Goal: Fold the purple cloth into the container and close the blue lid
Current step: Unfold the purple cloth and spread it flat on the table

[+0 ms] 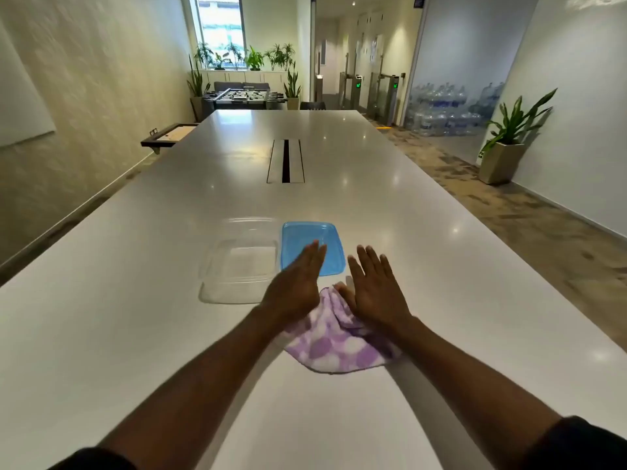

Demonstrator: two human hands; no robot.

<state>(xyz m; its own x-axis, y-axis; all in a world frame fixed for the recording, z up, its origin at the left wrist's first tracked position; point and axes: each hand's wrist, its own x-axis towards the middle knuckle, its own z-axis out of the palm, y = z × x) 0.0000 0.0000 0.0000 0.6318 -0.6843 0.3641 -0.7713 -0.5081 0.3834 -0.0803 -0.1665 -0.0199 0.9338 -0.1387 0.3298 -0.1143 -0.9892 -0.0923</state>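
Note:
A purple-and-white patterned cloth lies crumpled on the white table, close to me. Just beyond it on the left stands a clear, empty plastic container. The blue lid lies flat to the right of the container, touching its side. My left hand hovers flat with fingers together, over the cloth's far left corner and the lid's near edge. My right hand is spread flat with fingers apart over the cloth's far right part. Neither hand grips anything.
A cable slot runs along the table's middle, farther away. The table's right edge borders carpeted floor with a potted plant and stacked water bottles. A foosball table stands beyond the far end.

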